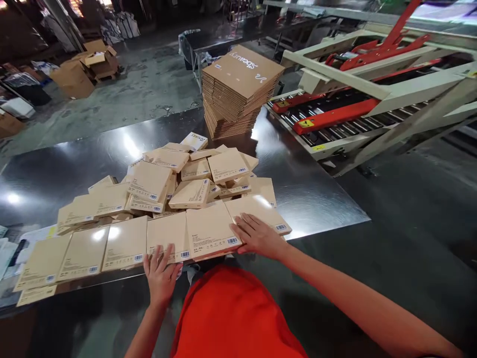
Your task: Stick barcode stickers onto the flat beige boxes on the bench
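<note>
A row of flat cream boxes (124, 241) lies along the near edge of the shiny metal table (320, 199). My left hand (161, 271) rests with fingers apart on the front edge of a box (167, 232) in the middle of the row. On the box at the row's right end (261, 211) lies my right hand (259, 236), its fingers stretched over the left part of the lid. Neither hand is wrapped round anything. Behind the row, more cream boxes (149, 179) are heaped loosely at various angles.
Flattened brown cardboard (242, 74) is stacked at the table's back edge. A roller machine with red arms (335, 117) stands at the right. Papers and plastic packets (7, 256) lie at the far left. Open cartons (99, 62) stand on the floor beyond.
</note>
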`<state>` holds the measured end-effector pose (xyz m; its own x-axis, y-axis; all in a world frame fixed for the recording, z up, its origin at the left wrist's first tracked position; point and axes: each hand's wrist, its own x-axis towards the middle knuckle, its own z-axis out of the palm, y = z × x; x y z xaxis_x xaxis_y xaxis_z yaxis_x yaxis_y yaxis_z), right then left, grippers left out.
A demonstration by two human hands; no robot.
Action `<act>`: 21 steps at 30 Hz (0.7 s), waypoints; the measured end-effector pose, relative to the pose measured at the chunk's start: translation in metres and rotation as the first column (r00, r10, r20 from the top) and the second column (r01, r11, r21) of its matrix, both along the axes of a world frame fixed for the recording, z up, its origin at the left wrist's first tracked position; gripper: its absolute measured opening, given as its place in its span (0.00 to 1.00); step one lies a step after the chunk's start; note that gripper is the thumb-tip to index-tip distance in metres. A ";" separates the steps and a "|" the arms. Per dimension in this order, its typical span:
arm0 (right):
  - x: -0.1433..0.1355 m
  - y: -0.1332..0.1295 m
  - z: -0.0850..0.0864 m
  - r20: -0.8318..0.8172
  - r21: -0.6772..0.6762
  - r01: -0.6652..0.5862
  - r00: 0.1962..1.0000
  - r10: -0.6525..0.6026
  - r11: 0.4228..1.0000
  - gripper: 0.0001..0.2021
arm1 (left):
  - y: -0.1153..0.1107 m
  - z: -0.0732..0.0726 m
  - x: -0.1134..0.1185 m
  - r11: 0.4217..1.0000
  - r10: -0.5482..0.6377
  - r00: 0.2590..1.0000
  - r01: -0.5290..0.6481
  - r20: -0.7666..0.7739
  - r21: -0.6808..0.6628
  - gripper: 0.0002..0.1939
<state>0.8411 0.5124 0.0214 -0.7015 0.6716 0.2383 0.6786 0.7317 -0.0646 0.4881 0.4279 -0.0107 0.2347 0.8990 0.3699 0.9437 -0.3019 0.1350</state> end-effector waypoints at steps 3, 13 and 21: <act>0.006 0.006 0.019 0.019 0.008 -0.059 0.998 0.059 0.998 0.33 | -0.003 -0.003 -0.002 0.997 -0.033 0.999 0.031 0.032 0.066 0.06; 0.060 0.005 0.105 -0.174 0.133 -0.036 0.983 0.059 0.990 0.34 | -0.006 0.064 0.001 0.993 0.048 0.916 -0.088 0.398 0.083 0.07; -0.002 0.122 0.127 -0.081 0.054 0.257 0.964 -0.252 0.965 0.30 | 0.120 0.142 -0.011 0.960 0.014 0.887 -0.140 0.461 0.242 0.09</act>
